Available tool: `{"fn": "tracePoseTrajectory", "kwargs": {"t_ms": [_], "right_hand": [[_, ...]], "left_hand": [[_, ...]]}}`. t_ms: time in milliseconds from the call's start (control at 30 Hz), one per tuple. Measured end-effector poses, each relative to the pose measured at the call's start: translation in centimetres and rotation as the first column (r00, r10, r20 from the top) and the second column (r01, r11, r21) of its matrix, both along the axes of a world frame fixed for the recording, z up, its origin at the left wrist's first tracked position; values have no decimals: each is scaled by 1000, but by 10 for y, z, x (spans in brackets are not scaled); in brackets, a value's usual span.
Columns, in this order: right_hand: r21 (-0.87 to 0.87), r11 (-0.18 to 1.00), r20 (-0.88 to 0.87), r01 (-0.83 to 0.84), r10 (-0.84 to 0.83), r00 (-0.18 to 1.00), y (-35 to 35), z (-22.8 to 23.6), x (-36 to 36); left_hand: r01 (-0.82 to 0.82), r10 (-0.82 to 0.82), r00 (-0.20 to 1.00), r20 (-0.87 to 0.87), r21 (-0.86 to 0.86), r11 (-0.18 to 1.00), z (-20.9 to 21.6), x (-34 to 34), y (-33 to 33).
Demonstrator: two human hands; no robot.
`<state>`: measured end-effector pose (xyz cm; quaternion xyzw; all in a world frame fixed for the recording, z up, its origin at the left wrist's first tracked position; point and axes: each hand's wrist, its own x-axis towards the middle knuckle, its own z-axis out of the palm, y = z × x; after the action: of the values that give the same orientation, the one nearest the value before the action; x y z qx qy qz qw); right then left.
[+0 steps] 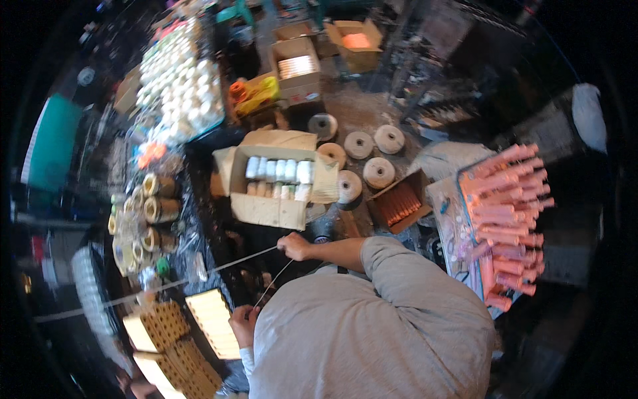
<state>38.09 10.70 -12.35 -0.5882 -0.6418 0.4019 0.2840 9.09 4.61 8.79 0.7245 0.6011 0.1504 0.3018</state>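
Note:
A thin white cord (pixel 193 277) comes in from the left edge and slopes up to my right hand (pixel 294 247), whose fingers are closed around it. From there the cord turns back down toward my left hand (pixel 244 324), which is pinched on it close to my body. Both hands are in front of my torso, the right one farther out. Beneath the lower stretch of cord lies a pale yellow ribbed panel (pixel 214 324), beside my left hand. Past my right hand stands an open cardboard box (pixel 269 209) with rows of white wrapped rolls (pixel 279 170).
Yellow blocks with holes (pixel 193 369) and beige tubes (pixel 161 210) line the left bench. Large cord spools (pixel 359 144) stand beyond the box, near a carton of reddish sticks (pixel 402 203). Pink tubes (pixel 508 226) are stacked on the right. White bundles (pixel 179 86) cover the far-left table.

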Motion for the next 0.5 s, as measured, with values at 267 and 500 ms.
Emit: {"fn": "tracePoseTrajectory", "kwargs": {"t_ms": [267,500], "right_hand": [[116,991,-71,69,-61,996,22,-2,7],[-318,947,-313,47,-151,938,57,-1,-20]], "left_hand": [[-114,120,991,-55,97,989,16,-7,-27],[-323,326,945,-11,111,940,21,-35,-77]]}}
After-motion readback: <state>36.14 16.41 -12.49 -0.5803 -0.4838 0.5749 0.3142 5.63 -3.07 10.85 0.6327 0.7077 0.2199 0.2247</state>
